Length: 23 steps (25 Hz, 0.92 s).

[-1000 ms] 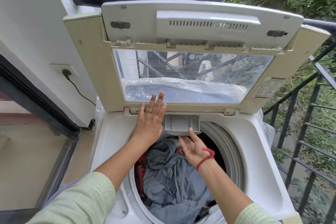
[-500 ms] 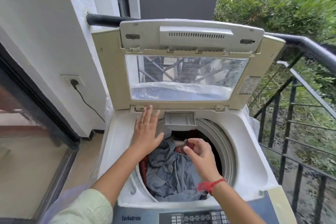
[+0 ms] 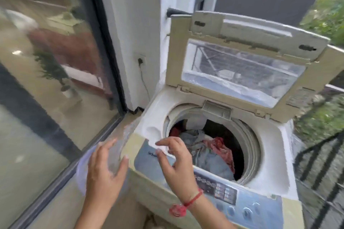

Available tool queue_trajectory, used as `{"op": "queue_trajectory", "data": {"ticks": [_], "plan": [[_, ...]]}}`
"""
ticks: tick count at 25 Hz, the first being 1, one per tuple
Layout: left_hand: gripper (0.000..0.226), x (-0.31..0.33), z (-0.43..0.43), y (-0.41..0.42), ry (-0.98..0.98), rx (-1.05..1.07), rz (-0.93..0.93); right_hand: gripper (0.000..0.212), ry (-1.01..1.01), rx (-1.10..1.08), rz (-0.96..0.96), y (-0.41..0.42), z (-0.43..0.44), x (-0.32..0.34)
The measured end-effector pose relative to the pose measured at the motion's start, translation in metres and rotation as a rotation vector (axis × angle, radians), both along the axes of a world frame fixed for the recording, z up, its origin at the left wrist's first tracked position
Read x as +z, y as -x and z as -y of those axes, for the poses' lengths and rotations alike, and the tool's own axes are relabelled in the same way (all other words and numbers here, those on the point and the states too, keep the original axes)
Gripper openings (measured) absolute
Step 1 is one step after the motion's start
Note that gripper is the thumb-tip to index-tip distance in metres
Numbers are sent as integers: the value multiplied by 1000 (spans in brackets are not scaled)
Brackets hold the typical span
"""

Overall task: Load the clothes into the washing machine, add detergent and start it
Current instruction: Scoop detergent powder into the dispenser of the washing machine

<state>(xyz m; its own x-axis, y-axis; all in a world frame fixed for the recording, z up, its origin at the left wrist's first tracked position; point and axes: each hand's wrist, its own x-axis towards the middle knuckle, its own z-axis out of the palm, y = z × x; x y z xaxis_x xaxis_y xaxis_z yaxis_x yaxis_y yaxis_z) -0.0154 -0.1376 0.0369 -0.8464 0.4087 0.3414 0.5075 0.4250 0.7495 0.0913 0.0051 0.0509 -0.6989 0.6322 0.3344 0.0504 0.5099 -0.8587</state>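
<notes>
Head view, blurred by motion. One white and cream top-loading washing machine [image 3: 275, 156], its cream lid with clear window [image 3: 242, 72] raised upright at 1 o'clock. Inside the round drum, one heap of mixed clothes in grey, blue and red [image 3: 208, 147]; exact number of pieces not countable. One blue control panel with small buttons and round knobs [image 3: 232, 193] along the front edge, at 5 o'clock; a short dark word printed at its left end, too smeared to read. One faded label on the lid's right corner, also unreadable.

Two bare hands. Left hand [image 3: 105, 171] at 7 o'clock, off the machine's left side, fingers spread and open, holding nothing, in front of a thin clear plastic sheet [image 3: 119, 147]. Right hand [image 3: 176, 161] over the front left corner of the machine, fingers loosely curled, gripping nothing, one red thread bracelet [image 3: 188, 202] on the wrist. Clothes just beyond the right hand, toward 1 o'clock from it, not touched.

One black plug in a white wall socket [image 3: 140, 60] at 11 o'clock. One dark metal railing [image 3: 320, 163] at 3 o'clock.
</notes>
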Motion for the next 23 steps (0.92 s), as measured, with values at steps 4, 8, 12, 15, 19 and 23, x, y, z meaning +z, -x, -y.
{"op": "queue_trajectory", "data": {"ticks": [4, 8, 12, 15, 19, 23], "plan": [[66, -13, 121, -55, 126, 255, 7, 9, 47, 210, -9, 7, 72, -16], [62, -18, 239, -93, 183, 550, 27, 17, 82, 446, 33, 29, 160, -26], [59, -29, 333, -122, 142, 814, 52, 15, 46, 758, 68, 51, 254, -24], [58, -33, 387, -134, 104, 938, 53, 11, 49, 917, 97, 70, 329, -23], [57, -40, 468, -134, 59, 1066, 73, 15, 60, 1095, 142, 96, 427, -24], [56, -37, 535, -117, 58, 1151, 67, 14, 54, 1199, 148, 119, 501, -26]]}}
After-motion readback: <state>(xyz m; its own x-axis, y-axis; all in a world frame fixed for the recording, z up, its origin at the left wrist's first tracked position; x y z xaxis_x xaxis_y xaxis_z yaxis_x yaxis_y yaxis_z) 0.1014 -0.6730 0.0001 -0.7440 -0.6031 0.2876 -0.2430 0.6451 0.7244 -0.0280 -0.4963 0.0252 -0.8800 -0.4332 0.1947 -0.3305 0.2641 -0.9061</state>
